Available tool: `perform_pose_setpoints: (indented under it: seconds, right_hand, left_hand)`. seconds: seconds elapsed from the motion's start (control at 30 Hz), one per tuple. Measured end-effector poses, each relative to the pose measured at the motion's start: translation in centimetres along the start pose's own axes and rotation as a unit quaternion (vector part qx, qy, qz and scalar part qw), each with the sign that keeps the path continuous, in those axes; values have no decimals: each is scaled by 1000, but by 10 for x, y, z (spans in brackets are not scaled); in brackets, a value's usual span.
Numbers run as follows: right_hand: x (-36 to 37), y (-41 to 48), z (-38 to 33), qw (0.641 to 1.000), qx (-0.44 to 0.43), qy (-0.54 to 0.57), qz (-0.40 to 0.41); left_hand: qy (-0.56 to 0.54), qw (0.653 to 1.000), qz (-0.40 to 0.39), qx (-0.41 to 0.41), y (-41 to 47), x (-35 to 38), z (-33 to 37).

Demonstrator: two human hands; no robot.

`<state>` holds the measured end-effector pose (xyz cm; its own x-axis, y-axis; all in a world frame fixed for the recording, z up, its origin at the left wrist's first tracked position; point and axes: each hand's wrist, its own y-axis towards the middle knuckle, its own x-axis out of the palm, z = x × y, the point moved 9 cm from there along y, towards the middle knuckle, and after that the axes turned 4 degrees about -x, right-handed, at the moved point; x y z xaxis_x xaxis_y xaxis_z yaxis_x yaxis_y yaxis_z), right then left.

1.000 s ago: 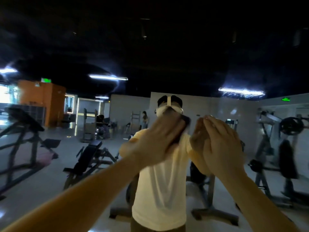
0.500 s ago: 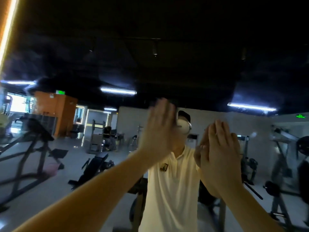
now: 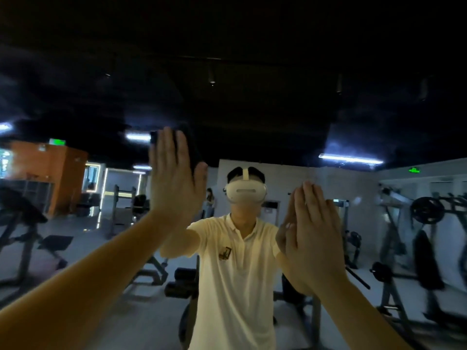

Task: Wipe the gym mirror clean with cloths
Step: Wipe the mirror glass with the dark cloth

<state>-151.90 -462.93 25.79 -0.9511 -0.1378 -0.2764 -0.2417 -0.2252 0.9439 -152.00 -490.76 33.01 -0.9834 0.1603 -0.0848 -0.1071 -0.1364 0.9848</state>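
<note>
The gym mirror (image 3: 252,97) fills the view and reflects me in a pale shirt and a headset. My left hand (image 3: 174,173) is raised high at centre left, fingers straight, pressing a dark cloth (image 3: 193,150) flat against the glass. Only the cloth's edge shows past my fingertips and beside my thumb. My right hand (image 3: 313,236) lies lower at centre right, also flat on the mirror with straight fingers. No cloth shows under it, and its reflection meets it at the fingertips.
Reflected in the glass are weight benches (image 3: 30,238) at left, a plate-loaded machine (image 3: 427,223) at right, an orange wall block (image 3: 50,173) and ceiling strip lights (image 3: 351,159). A person (image 3: 209,202) stands far back in the reflection.
My left hand has slid with the cloth up and to the left, off my reflected head. My right hand has stayed flat in about the same place.
</note>
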Motion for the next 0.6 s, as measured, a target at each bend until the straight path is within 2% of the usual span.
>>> perform_pose_setpoints:
  seconds: [0.1,0.2,0.3,0.4,0.47,0.53,0.6]
  right_hand:
    - [-3,-6,0,1000,-21,2,-5]
    - [-15,-21,0,999,-52,5,4]
    - [-45,-36,29,996,-7,54,75]
    - [-73,-49,73,989,27,85,115]
    - [-75,-59,110,991,44,75,105]
    - [-66,-65,155,993,74,38,86]
    - [-57,-66,193,993,95,1,66]
  left_hand:
    - [-30,994,-17,103,-20,19,83]
    - [-51,983,-33,172,-39,32,164]
    - [7,953,-80,292,-77,55,232]
    - [34,923,-78,375,-92,61,248]
    - [13,940,-63,336,-77,52,225]
    - [11,975,-50,217,-53,40,179]
    - [19,996,-34,86,-34,27,142]
